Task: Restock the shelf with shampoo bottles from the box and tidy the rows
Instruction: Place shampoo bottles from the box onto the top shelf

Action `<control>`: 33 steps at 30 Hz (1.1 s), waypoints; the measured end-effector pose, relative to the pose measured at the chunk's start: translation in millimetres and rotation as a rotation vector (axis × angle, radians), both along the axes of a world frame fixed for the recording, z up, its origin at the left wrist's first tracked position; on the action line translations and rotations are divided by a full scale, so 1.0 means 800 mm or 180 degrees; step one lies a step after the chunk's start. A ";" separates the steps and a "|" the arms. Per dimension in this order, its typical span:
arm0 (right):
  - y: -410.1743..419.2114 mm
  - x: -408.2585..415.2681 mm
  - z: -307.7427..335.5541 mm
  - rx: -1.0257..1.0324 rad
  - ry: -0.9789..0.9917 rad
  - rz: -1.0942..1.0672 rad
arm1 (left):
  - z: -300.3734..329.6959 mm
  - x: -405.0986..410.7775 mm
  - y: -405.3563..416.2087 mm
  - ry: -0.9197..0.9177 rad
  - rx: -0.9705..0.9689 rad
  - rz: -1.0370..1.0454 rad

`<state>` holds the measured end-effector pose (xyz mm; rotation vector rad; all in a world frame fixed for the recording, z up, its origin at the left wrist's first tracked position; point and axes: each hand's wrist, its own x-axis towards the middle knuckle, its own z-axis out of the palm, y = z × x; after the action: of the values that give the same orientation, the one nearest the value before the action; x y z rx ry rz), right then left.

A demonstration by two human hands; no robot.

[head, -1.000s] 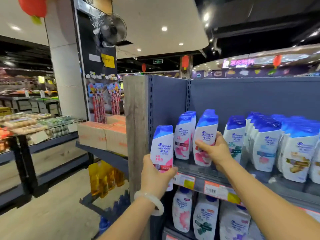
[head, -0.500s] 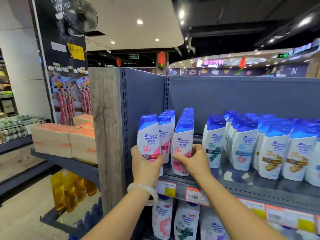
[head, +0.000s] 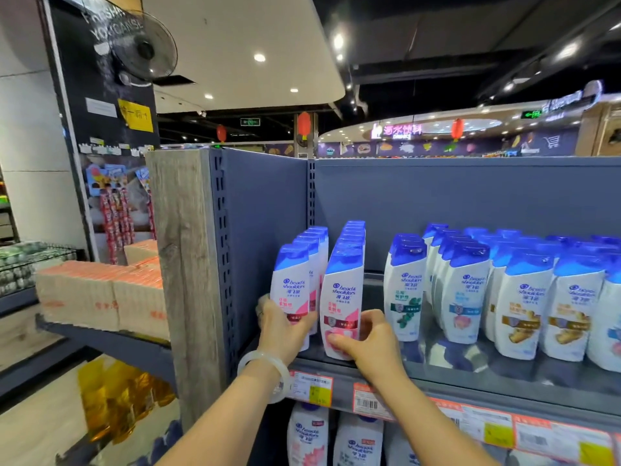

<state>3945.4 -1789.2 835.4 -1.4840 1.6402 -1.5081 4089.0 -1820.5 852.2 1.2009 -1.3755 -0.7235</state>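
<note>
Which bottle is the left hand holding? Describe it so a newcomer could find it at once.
Start at the wooden post at the shelf's left end. The row nearest it is pink-label shampoo; the front bottle there is the one the left hand grips. Unlike the pink bottle alongside, it stands next to the side wall.

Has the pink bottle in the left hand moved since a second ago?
Yes. The pink bottle was out in front of the wooden post; now it stands right of it, on the shelf.
</note>
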 end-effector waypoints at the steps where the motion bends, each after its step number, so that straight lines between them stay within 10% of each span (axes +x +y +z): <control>1: 0.000 0.000 0.000 0.0007 0.0007 -0.0012 | -0.001 0.000 -0.001 -0.0041 0.0013 -0.0065; 33: -0.005 0.010 0.002 0.0184 0.0253 -0.0384 | -0.001 0.009 0.016 -0.0537 0.0443 -0.0050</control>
<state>3953.2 -1792.8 837.3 -1.4543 1.8338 -1.4680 4096.2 -1807.6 851.6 1.3882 -1.4939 -0.7527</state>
